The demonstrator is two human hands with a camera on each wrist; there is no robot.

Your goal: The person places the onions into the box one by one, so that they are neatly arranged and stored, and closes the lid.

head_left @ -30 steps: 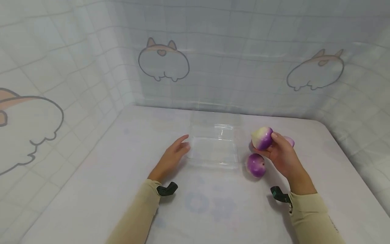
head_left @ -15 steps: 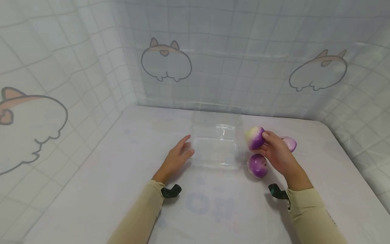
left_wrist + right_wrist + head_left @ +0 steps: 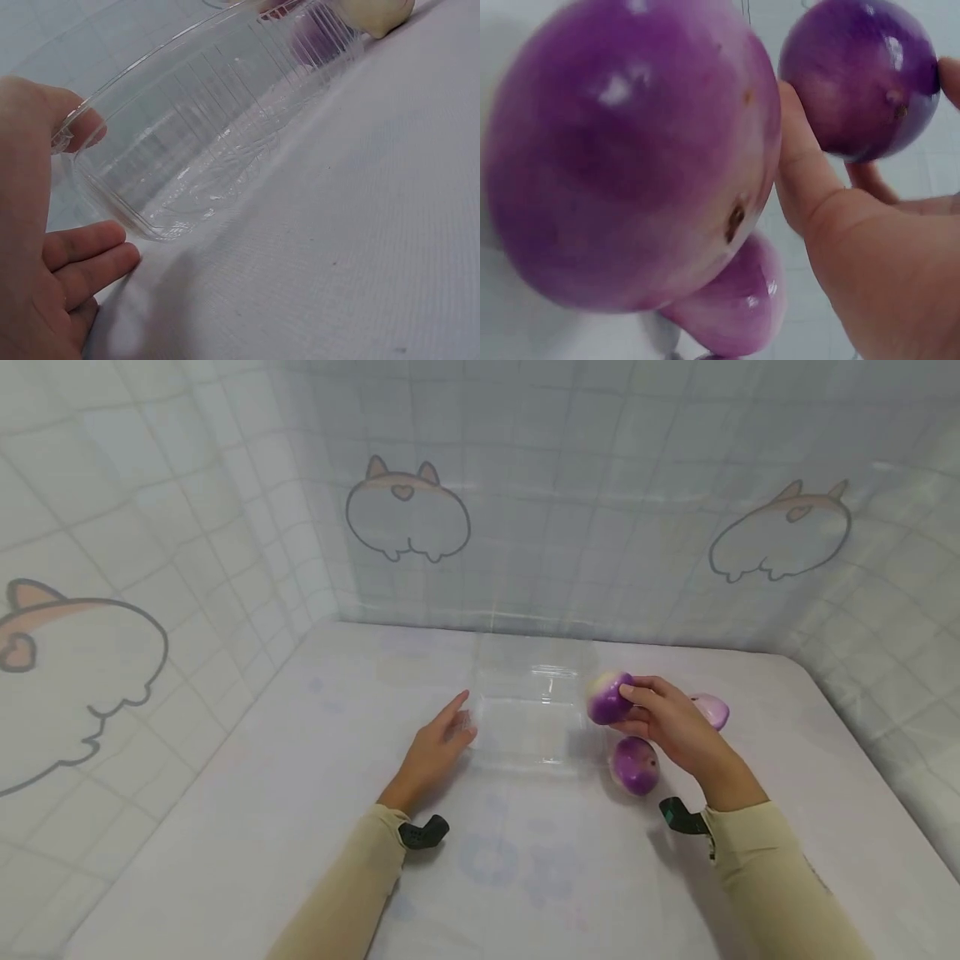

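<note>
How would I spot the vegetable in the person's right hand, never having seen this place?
On the white table, find the clear box. By its right side, a right hand holds the vegetable, purple with a pale end. Only this one is held: a purple one and a pinker one lie on the table.

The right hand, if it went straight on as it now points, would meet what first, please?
Probably the clear container, whose right side lies just ahead of the right hand and its purple vegetable; depth is unclear, so they might pass over it.
</note>
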